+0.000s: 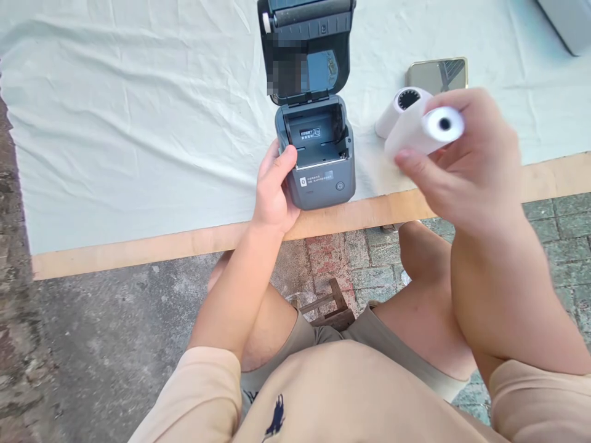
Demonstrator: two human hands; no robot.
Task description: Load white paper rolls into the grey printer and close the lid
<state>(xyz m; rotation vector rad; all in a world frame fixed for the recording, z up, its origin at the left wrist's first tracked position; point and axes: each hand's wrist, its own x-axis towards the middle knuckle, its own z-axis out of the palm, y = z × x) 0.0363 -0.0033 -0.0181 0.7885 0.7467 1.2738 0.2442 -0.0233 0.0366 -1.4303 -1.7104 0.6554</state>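
A dark grey label printer stands near the table's front edge, its lid tipped back and its paper bay bare inside. My left hand grips the printer's left side, thumb on the rim of the bay. To the right, my right hand holds a white paper roll between thumb and fingers, its dark-cored end turned toward me. Just behind that roll, a second white roll with a wide, dark toothed core rests on the cloth, partly hidden by the held one.
A phone-like flat object with a shiny face lies behind the rolls. At the far right corner sits a grey box-like thing. Creased pale cloth covers the table, leaving its wooden front edge exposed. Beneath is a small wooden stool.
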